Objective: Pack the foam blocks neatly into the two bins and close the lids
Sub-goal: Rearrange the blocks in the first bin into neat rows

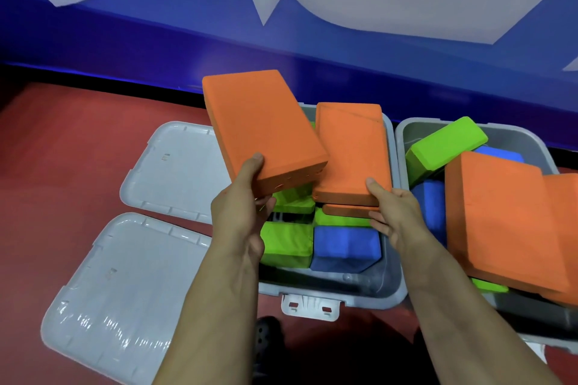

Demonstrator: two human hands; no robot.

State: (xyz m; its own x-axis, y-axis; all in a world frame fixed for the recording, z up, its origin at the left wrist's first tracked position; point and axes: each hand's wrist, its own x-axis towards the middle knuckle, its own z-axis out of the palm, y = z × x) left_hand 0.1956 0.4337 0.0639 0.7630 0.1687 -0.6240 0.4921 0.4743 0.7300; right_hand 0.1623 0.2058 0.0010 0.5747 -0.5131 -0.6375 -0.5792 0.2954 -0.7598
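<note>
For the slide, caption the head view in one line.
Left hand and right hand each lift an orange foam block above the left bin; both lids lie open on the floor.

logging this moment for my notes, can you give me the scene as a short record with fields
left hand: grips an orange block, lifted over the left bin
right hand: grips another orange block at its near end
left bin: open, holds green and blue blocks
right bin: open, orange, green and blue blocks piled unevenly
lids: two grey lids lie flat on the red floor, left of the bins
task state: blocks not yet neat, lids off
</note>
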